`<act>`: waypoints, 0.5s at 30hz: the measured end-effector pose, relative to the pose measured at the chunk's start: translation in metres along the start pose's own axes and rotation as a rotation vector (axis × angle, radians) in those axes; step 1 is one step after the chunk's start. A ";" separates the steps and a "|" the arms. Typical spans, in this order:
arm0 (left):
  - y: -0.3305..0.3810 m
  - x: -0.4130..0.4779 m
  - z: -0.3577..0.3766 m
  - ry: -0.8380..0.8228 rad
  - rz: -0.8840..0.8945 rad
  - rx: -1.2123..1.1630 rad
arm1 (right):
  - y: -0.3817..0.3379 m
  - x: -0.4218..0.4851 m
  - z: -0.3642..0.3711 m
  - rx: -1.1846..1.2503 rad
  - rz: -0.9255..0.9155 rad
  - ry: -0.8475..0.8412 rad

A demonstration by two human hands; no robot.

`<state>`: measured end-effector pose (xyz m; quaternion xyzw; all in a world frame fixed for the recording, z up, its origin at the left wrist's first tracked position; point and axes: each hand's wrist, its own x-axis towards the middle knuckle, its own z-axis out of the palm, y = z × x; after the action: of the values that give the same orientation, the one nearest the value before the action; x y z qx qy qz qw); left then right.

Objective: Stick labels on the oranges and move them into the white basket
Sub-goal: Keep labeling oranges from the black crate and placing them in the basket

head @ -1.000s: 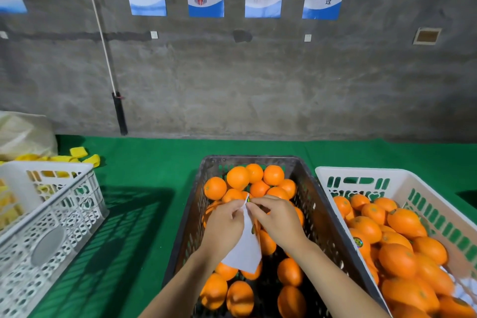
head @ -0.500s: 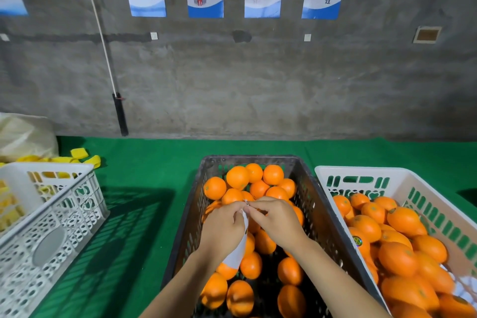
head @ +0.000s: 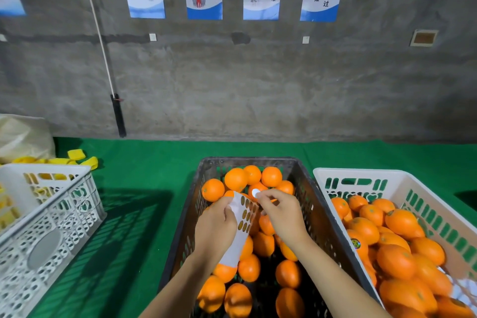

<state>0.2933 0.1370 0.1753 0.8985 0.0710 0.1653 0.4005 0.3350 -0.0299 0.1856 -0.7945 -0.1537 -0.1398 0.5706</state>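
Both hands hover over the black crate (head: 320, 217) of unlabelled oranges (head: 235, 178). My left hand (head: 215, 227) grips a white label sheet (head: 241, 224) with rows of round stickers. My right hand (head: 280, 212) pinches a single round label (head: 255, 192) at its fingertips, just above the sheet's top edge. To the right stands the white basket (head: 361, 175), holding several oranges (head: 401, 222), one with a sticker (head: 355, 243) showing.
A second white perforated basket (head: 51, 217) stands at the left on the green tabletop (head: 144, 170), with yellow pieces (head: 76, 156) and a sack (head: 23, 137) behind it. A concrete wall with posters closes off the back.
The sheet has been turned so its stickers face up. My right hand has come away from it a little to the right, with one round label at its fingertips.
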 end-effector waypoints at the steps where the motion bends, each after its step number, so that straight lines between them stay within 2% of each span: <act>1: 0.001 0.000 -0.001 0.017 -0.012 -0.014 | 0.001 0.001 -0.002 -0.007 0.026 0.024; 4: 0.004 0.000 -0.003 0.081 -0.040 -0.015 | 0.007 0.003 -0.008 -0.110 0.073 0.032; 6: 0.004 0.000 -0.005 0.124 -0.074 -0.021 | 0.015 0.005 -0.012 -0.243 0.094 -0.044; 12: 0.009 0.000 -0.006 0.126 -0.134 -0.027 | 0.040 0.004 -0.018 -0.734 0.283 -0.631; 15: 0.008 0.001 -0.007 0.134 -0.150 -0.016 | 0.046 0.001 -0.018 -0.790 0.347 -0.755</act>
<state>0.2918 0.1365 0.1860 0.8744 0.1632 0.1953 0.4132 0.3537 -0.0611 0.1514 -0.9560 -0.1499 0.2025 0.1505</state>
